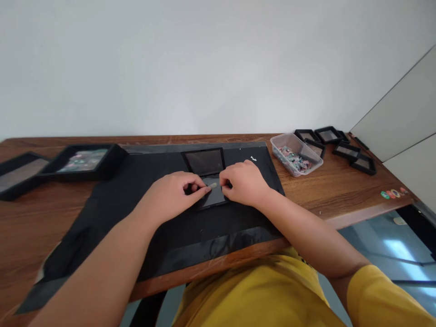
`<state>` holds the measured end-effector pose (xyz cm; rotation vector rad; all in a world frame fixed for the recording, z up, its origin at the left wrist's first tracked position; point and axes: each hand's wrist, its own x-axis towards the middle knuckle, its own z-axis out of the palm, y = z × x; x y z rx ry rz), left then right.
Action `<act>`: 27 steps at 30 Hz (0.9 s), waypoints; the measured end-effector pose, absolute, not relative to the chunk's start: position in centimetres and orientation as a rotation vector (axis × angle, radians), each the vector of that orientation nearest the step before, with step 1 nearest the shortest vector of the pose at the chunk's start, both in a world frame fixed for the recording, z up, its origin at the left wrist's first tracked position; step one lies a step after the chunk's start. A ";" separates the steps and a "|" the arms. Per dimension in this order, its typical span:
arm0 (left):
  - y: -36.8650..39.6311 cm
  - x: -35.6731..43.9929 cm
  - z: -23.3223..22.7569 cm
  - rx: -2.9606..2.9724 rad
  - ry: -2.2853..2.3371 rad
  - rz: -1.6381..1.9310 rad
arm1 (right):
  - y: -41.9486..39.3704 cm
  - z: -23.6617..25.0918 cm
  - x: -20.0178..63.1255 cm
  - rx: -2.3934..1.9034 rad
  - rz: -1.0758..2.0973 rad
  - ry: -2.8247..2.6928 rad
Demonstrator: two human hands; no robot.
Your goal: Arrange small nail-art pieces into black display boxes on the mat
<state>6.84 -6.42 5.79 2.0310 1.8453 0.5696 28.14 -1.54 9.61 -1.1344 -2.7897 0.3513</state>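
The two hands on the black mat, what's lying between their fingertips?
In the head view, a small pale oval piece lies between the left hand and right hand, on the lower half of the open black case.

An open case (209,181) lies mid-mat (136,200), trays (85,161) to its left, a tub (295,154) to its right

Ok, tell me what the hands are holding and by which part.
Both hands, left hand and right hand, pinch a small pale piece by its ends, over the open black display case on the mat.
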 end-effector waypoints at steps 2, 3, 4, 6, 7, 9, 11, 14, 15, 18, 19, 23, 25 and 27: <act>-6.4 7.0 5.8 2.039 1.839 0.569 | -1.5 9.6 28.1 -1.128 0.391 -2.792; -6.4 7.1 5.8 2.038 1.839 0.564 | -1.5 9.6 28.2 -1.129 0.409 -2.789; -6.4 7.2 5.7 2.036 1.839 0.561 | -1.5 9.6 28.2 -1.129 0.426 -2.784; -6.4 7.3 5.7 2.033 1.837 0.560 | -1.3 9.5 28.3 -1.121 0.468 -2.776; -6.4 7.3 5.7 2.036 1.827 0.565 | -1.3 9.4 28.3 -1.112 0.490 -2.775; -6.4 7.3 5.8 2.047 1.788 0.587 | -1.2 9.4 28.4 -1.093 0.516 -2.776; -6.5 7.2 6.1 2.057 1.729 0.622 | -1.1 9.3 28.4 -1.088 0.515 -2.777; -6.8 6.7 6.8 2.042 1.624 0.690 | -1.0 9.1 28.4 -1.087 0.491 -2.769; -7.0 6.4 7.0 2.024 1.599 0.716 | -1.0 9.0 28.4 -1.085 0.484 -2.763; -7.3 5.2 7.5 1.920 1.630 0.740 | -0.8 8.8 28.4 -1.077 0.483 -2.722; -7.4 4.7 7.6 1.875 1.670 0.726 | -0.7 8.7 28.4 -1.078 0.494 -2.705; -7.4 2.6 7.1 1.775 1.786 0.647 | -0.6 8.3 28.2 -1.086 0.531 -2.661; -7.3 1.6 6.6 1.801 1.790 0.588 | -0.7 8.1 28.1 -1.063 0.518 -2.651; -7.3 1.0 6.1 1.828 1.766 0.502 | -1.0 8.0 27.9 -1.036 0.486 -2.649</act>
